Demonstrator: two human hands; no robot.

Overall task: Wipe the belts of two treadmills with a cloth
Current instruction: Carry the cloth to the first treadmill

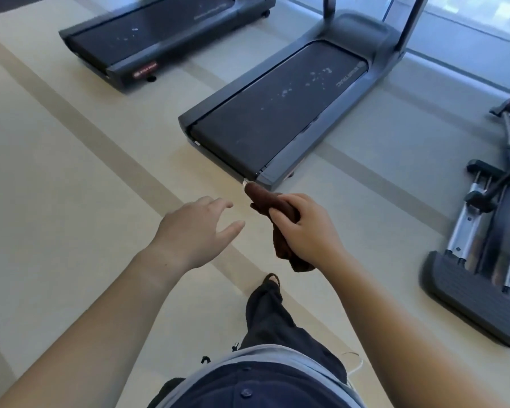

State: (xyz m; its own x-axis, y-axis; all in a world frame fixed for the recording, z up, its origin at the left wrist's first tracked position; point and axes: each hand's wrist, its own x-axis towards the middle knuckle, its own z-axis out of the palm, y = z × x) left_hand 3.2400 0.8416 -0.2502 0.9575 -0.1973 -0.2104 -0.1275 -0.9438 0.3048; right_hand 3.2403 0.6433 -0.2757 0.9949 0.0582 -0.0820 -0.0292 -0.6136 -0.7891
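Two dark treadmills stand on the pale floor ahead. The nearer treadmill's black belt (277, 113) carries white specks along its far half. The farther treadmill's belt (147, 33), at upper left, shows a few white specks too. My right hand (304, 228) is closed around a bunched brown cloth (280, 231), held in the air just short of the nearer treadmill's rear corner. My left hand (195, 228) hovers beside it with fingers spread and holds nothing.
An elliptical machine (483, 254) with silver rails and a ribbed grey base stands at the right. The nearer treadmill's uprights (409, 22) rise near a window wall. A darker stripe (106, 136) crosses the floor. My leg in dark trousers (271, 313) steps forward below.
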